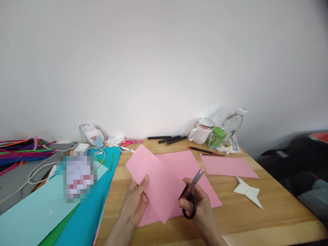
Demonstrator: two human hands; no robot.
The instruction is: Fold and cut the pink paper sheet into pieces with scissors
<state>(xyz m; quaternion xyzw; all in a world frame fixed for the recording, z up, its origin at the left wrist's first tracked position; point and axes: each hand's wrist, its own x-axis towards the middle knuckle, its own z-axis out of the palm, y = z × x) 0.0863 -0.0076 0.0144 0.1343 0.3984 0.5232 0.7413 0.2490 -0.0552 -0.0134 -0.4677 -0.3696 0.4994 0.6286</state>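
My left hand (137, 198) pinches the lower left edge of a pink paper sheet (156, 181) and holds it raised and tilted above the wooden table (269, 218). My right hand (198, 205) grips small black-handled scissors (192, 191), blades pointing up and to the right, beside the sheet's right edge. A second pink sheet (189, 167) lies flat on the table under the raised one.
Another pink sheet (228, 166) and a white folded paper star (248, 192) lie to the right. At the back stand a white mug (201, 131), a green carton (216, 137), a plastic bottle (233, 123), and markers (171, 139). Blue and green paper (51, 212), cables and coloured sticks (23, 152) fill the left.
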